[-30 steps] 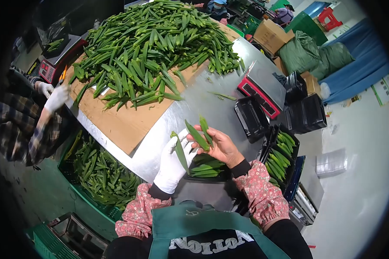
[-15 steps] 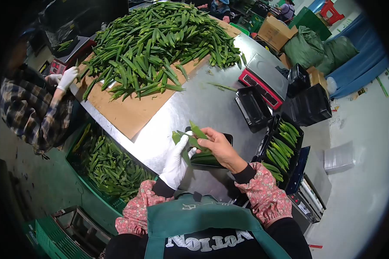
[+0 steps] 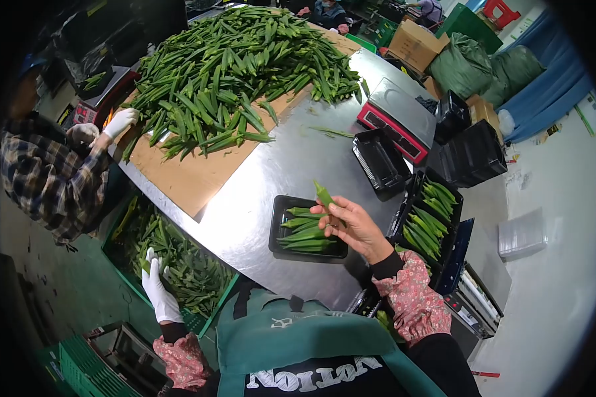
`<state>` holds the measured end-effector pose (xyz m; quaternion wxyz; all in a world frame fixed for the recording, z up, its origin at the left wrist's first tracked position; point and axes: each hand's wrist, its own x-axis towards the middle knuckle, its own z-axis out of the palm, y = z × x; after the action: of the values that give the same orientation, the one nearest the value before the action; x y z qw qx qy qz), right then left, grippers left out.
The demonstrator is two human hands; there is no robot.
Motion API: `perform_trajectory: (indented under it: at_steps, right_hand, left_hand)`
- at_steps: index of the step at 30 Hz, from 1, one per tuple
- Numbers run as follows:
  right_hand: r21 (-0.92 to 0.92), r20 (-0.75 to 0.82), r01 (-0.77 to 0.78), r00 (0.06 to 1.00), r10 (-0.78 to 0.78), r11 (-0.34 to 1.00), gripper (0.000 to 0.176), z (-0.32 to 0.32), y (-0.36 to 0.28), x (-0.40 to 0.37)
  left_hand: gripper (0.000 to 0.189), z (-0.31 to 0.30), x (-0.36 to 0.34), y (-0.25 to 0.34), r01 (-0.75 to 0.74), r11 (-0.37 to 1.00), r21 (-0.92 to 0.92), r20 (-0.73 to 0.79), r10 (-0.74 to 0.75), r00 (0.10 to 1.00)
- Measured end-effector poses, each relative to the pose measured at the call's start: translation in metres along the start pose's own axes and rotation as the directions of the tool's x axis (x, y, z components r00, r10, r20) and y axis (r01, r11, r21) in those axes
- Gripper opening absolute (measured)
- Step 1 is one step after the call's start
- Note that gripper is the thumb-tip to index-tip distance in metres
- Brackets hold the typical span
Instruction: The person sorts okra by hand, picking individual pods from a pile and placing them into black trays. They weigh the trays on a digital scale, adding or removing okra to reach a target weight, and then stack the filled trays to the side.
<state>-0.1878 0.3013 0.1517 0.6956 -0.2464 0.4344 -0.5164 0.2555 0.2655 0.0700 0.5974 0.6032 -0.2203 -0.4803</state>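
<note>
My right hand [image 3: 352,225], bare, is closed on an okra pod [image 3: 322,193] above the right side of a black tray [image 3: 277,225]. Several okra pods [image 3: 306,236] lie side by side in that tray on the metal table. My left hand [image 3: 156,286], in a white glove, is over the green crate [image 3: 121,268] of okra at the lower left. A bit of green shows at its fingers, which look closed around a pod; the pod is mostly hidden.
A large okra heap [image 3: 232,73] lies on cardboard [image 3: 179,188]. A co-worker in a plaid shirt [image 3: 49,175] stands at the left. At the right are an empty black tray [image 3: 382,162], a red scale [image 3: 400,119] and filled trays [image 3: 430,215].
My left hand has moved from beside my right hand, down and left to the crate. My right hand has shifted slightly right, still with a pod. The tray of okra is uncovered.
</note>
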Motion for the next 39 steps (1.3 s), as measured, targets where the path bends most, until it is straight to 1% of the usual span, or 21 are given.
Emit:
perform_trajectory:
  at_steps: [1,3,5,7,8,10,12,16,18,20,21,23,24,26,28,30,32,34,36,38,39]
  right_hand:
    - [0.015,0.007,-0.003,1.000,0.003,1.000,0.032,0.001,0.002,0.001]
    - [0.087,0.055,-0.003,0.998,-0.002,0.996,0.035,0.007,0.006,0.005]
    - [0.118,0.071,-0.008,0.998,0.000,0.993,0.037,0.018,0.006,0.007]
    - [0.110,0.051,-0.012,0.999,0.006,0.994,0.038,0.034,0.002,0.006]
    - [0.091,0.061,-0.007,0.998,0.001,0.996,0.036,0.035,0.003,0.006]
    - [0.055,0.080,0.000,0.997,-0.005,0.998,0.032,0.035,0.007,0.005]
    - [-0.113,0.067,0.011,0.998,-0.003,0.994,0.027,0.039,0.012,0.003]
    - [-0.498,0.010,0.122,0.991,-0.136,0.858,0.018,0.054,0.028,-0.002]
    - [-0.541,0.065,0.143,0.990,-0.129,0.828,0.019,0.055,0.033,-0.003]
    - [-0.450,0.092,0.064,0.995,-0.026,0.891,0.020,0.058,0.033,-0.006]
    - [-0.473,0.067,0.061,0.997,-0.033,0.879,0.021,0.057,0.033,-0.007]
    - [-0.519,0.020,0.053,0.999,-0.050,0.853,0.022,0.055,0.032,-0.008]
    - [-0.512,0.045,0.097,0.995,-0.086,0.854,0.024,0.043,0.028,-0.004]
    - [-0.472,-0.060,0.164,0.974,-0.218,0.866,0.024,0.023,0.008,0.000]
    - [-0.534,-0.173,0.232,0.911,-0.374,0.813,0.022,0.000,-0.015,0.003]
    - [-0.783,-0.197,0.164,0.849,-0.490,0.599,0.021,-0.034,-0.026,0.006]
    - [-0.877,-0.127,0.126,0.871,-0.475,0.464,0.023,-0.049,-0.019,0.006]
    - [-0.953,0.020,0.151,0.896,-0.444,0.262,0.026,-0.045,-0.004,0.008]
    - [-0.972,0.012,0.081,0.955,-0.295,0.222,0.027,-0.039,0.013,0.012]
    - [-0.970,0.181,0.223,0.928,-0.325,0.096,0.026,-0.043,0.036,0.026]
    - [-0.963,0.244,0.267,0.914,-0.325,0.028,0.025,-0.042,0.042,0.027]
  left_hand:
    - [0.039,0.003,-0.003,0.003,0.000,0.998,-0.068,0.092,0.006,0.996]
    - [0.037,0.036,-0.022,0.014,0.166,0.947,-0.274,0.316,-0.074,0.946]
    - [0.032,0.062,-0.029,0.001,0.400,0.815,-0.420,0.568,-0.107,0.816]
    - [0.030,0.091,-0.036,-0.032,0.622,0.635,-0.457,0.760,-0.085,0.645]
    - [0.031,0.107,-0.049,-0.039,0.711,0.552,-0.434,0.826,-0.072,0.560]
    - [0.038,0.141,-0.080,-0.025,0.813,0.452,-0.367,0.813,-0.270,0.516]
    - [0.045,0.166,-0.098,-0.020,0.816,0.466,-0.342,0.832,-0.253,0.493]
    - [0.053,0.187,-0.121,-0.019,0.782,0.515,-0.352,0.831,-0.213,0.514]
    - [0.054,0.192,-0.128,-0.022,0.724,0.589,-0.358,0.820,-0.172,0.546]
    - [0.052,0.196,-0.131,-0.034,0.642,0.664,-0.383,0.793,-0.120,0.597]
    - [0.052,0.198,-0.131,-0.039,0.577,0.710,-0.404,0.781,-0.061,0.622]
    - [0.054,0.193,-0.128,-0.044,0.623,0.721,-0.304,0.818,-0.137,0.558]
    - [0.056,0.190,-0.122,-0.045,0.595,0.752,-0.285,0.812,-0.141,0.567]
    - [0.061,0.183,-0.111,-0.046,0.536,0.809,-0.243,0.798,-0.147,0.584]
    - [0.052,0.168,-0.089,-0.041,0.522,0.798,-0.301,0.746,-0.144,0.650]
    - [0.041,0.147,-0.067,-0.044,0.523,0.789,-0.323,0.688,-0.183,0.702]
    - [0.033,0.127,-0.051,-0.055,0.534,0.777,-0.332,0.646,-0.226,0.730]
    - [0.030,0.115,-0.046,-0.065,0.567,0.758,-0.322,0.620,-0.284,0.731]
    - [0.029,0.110,-0.046,-0.075,0.588,0.754,-0.291,0.622,-0.318,0.716]
    - [0.028,0.116,-0.057,-0.078,0.590,0.769,-0.244,0.656,-0.317,0.685]
    - [0.036,0.123,-0.064,-0.071,0.572,0.798,-0.189,0.620,-0.354,0.700]
